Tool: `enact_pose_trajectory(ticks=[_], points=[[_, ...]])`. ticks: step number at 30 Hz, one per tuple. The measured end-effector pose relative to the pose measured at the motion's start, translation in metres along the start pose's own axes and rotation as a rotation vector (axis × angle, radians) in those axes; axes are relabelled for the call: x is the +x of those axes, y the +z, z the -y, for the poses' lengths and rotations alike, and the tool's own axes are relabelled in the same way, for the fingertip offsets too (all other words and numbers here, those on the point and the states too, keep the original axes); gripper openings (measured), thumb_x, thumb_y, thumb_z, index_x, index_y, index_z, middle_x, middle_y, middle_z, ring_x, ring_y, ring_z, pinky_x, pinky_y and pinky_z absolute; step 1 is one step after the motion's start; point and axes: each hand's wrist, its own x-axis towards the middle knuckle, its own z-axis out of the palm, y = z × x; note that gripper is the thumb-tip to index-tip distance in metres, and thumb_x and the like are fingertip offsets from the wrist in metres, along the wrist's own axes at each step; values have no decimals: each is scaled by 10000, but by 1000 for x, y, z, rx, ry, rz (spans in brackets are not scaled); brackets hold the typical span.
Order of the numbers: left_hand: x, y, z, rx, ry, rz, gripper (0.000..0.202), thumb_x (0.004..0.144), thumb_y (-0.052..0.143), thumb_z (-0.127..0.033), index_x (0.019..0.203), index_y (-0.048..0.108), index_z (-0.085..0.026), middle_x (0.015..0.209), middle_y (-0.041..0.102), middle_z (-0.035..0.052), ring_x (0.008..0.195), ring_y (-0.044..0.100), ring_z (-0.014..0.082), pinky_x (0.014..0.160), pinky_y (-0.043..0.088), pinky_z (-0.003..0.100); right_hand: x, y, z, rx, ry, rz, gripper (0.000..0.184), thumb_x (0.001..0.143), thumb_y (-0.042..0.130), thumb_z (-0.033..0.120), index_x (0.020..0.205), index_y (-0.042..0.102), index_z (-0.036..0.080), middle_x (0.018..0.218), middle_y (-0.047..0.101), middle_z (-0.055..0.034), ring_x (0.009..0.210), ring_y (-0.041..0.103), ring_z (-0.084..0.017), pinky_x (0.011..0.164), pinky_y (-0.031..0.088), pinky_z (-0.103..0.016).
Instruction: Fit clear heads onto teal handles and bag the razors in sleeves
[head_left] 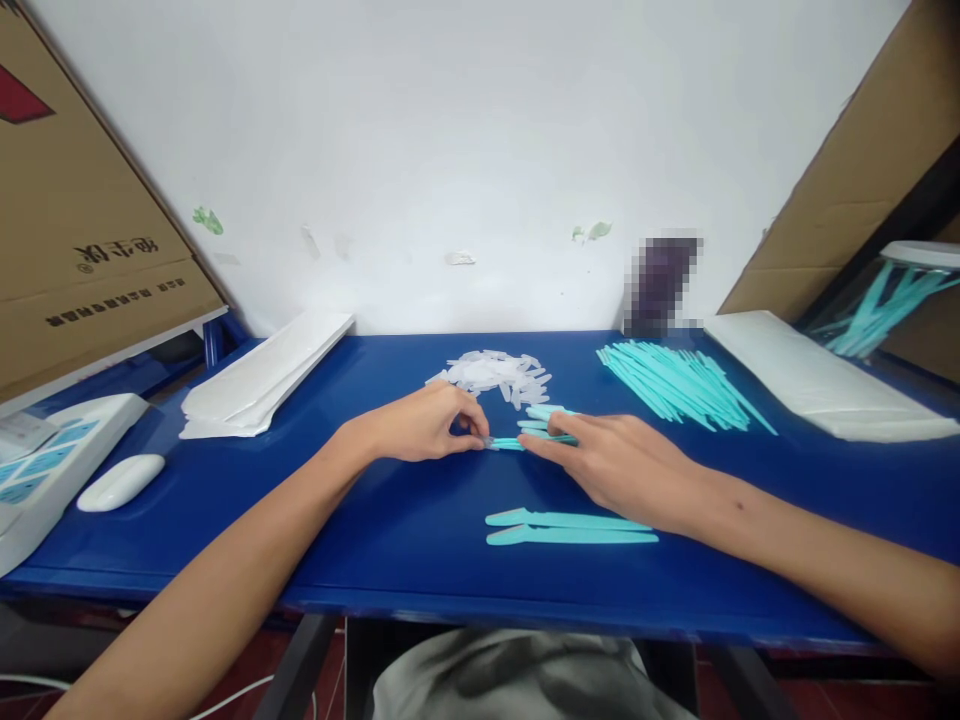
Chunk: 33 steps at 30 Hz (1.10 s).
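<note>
My right hand (600, 450) is closed on a turquoise eyebrow razor (510, 444), whose blade end points left. At that end my left hand (435, 420) pinches a small translucent blade cap (487, 442). Whether the cap is fully around the blade I cannot tell. Just beyond my right fingers lie more turquoise razors (544, 411), partly hidden by the hand. Two eyebrow razors (570, 536) rest side by side nearer the table's front edge. A heap of translucent caps (499, 374) sits behind my left hand, and a large pile of turquoise razors (675, 382) is at the back right.
White flat packs (262, 380) lie at the left of the blue table (390, 540), with a white mouse (121, 483) and a white device (67, 460) near them. A white padded sheet (832, 385) and a tub of razors (892, 295) are at right. Cardboard (97, 200) stands at left.
</note>
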Motion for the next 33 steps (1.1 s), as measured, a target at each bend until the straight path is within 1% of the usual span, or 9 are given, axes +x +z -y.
enact_pose_trajectory(ticks=[6, 10, 13, 16, 19, 21, 24, 28, 33], points=[[4, 10, -2, -96, 33, -43, 139, 929, 646, -270, 1002, 735, -193, 954, 723, 35, 812, 635, 143, 730, 488, 257, 2, -4, 3, 140, 61, 0, 412, 956, 453, 129, 1316, 621, 239, 1005, 644, -79, 658, 606, -155, 486, 243, -281], [2, 5, -5, -43, 58, -124, 235, 1019, 509, -345, 1095, 671, -193, 957, 679, 38, 811, 593, 146, 724, 447, 264, -1, -8, -6, 425, 161, -96, 391, 1017, 395, 213, 1331, 623, 259, 920, 605, -46, 672, 554, -142, 568, 337, -273], [2, 5, -10, 86, 50, -150, 369, 1073, 326, -392, 935, 585, -168, 857, 614, 41, 747, 530, 162, 727, 405, 297, -3, -10, -12, 608, 204, -150, 389, 1043, 381, 297, 1344, 624, 258, 875, 577, -40, 746, 557, -164, 641, 393, -285], [6, 16, -16, 140, 20, -167, 427, 1081, 208, -406, 791, 440, -194, 752, 531, 27, 653, 455, 170, 668, 362, 309, -2, -11, -13, 697, 217, -148, 388, 1047, 381, 319, 1324, 643, 247, 848, 566, -39, 748, 546, -172, 647, 400, -293], [11, 28, -19, 111, 15, -199, 421, 1079, 162, -415, 781, 380, -212, 715, 491, 14, 612, 422, 172, 633, 336, 308, 0, -11, -14, 697, 194, -144, 391, 1049, 372, 314, 1317, 646, 235, 845, 566, -42, 746, 543, -175, 660, 409, -301], [14, 30, -17, 94, 21, -216, 400, 1079, 178, -416, 826, 409, -208, 732, 503, 12, 627, 444, 172, 638, 337, 302, 0, -11, -18, 658, 171, -149, 399, 1050, 368, 329, 1332, 629, 221, 872, 579, -54, 768, 559, -185, 681, 422, -313], [13, 24, -9, 108, -40, -237, 369, 1075, 237, -429, 901, 469, -200, 757, 536, 6, 656, 487, 170, 653, 339, 294, -5, -10, -30, 545, 223, -145, 407, 1046, 356, 368, 1258, 653, 189, 939, 617, -85, 810, 594, -211, 712, 437, -342], [7, 10, 13, 169, -156, -300, 412, 1066, 274, -420, 804, 494, -190, 662, 502, -22, 574, 452, 140, 672, 335, 291, -15, -2, -46, 409, 317, -85, 414, 1038, 347, 402, 1063, 682, 161, 990, 639, -111, 839, 622, -231, 709, 438, -357], [0, 4, 32, 136, -308, -359, 359, 1022, 378, -411, 822, 573, -187, 529, 463, -48, 502, 434, 130, 584, 295, 274, -17, 6, -38, 287, 353, 15, 381, 1037, 342, 360, 1072, 665, 163, 1001, 625, -105, 747, 615, -195, 604, 391, -321]])
